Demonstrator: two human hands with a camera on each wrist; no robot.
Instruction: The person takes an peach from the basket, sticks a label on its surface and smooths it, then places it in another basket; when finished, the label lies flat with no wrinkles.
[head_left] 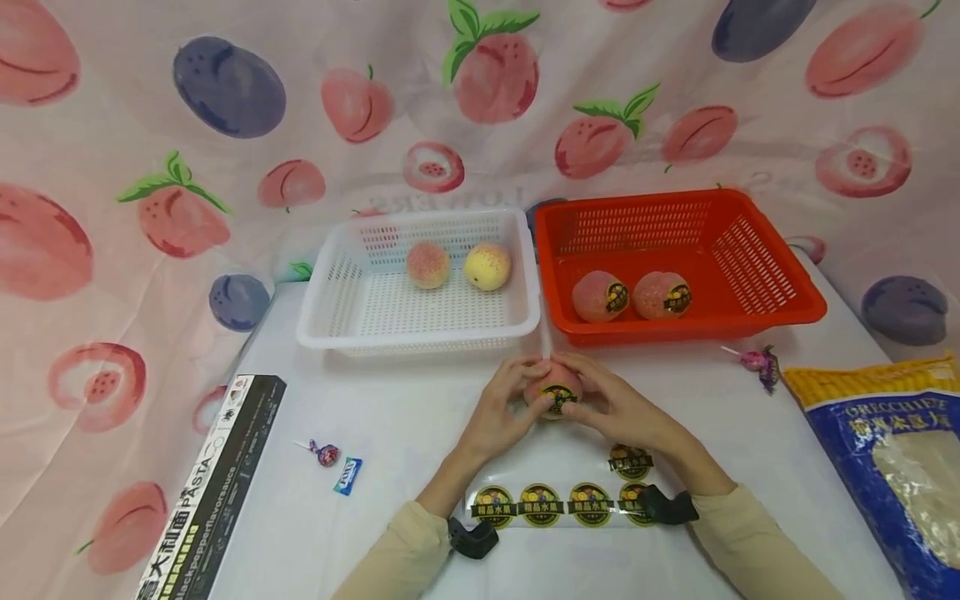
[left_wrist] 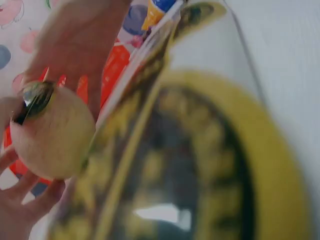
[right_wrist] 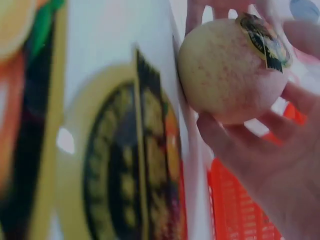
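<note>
A pink peach rests on the table between the two hands, with a black-and-gold label on its near side. My left hand grips it from the left, thumb beside the label. From the right, my right hand holds the same peach, its thumb at the label's other edge. In the right wrist view the label curves over the fruit, partly lifted at its edges. Below the hands lies a sheet with several fruit labels.
A white basket with two unlabelled peaches stands behind left. The red basket holds two labelled peaches. Lollipops, a blue candy, a pasta box and a blue-yellow pasta bag lie around the sides.
</note>
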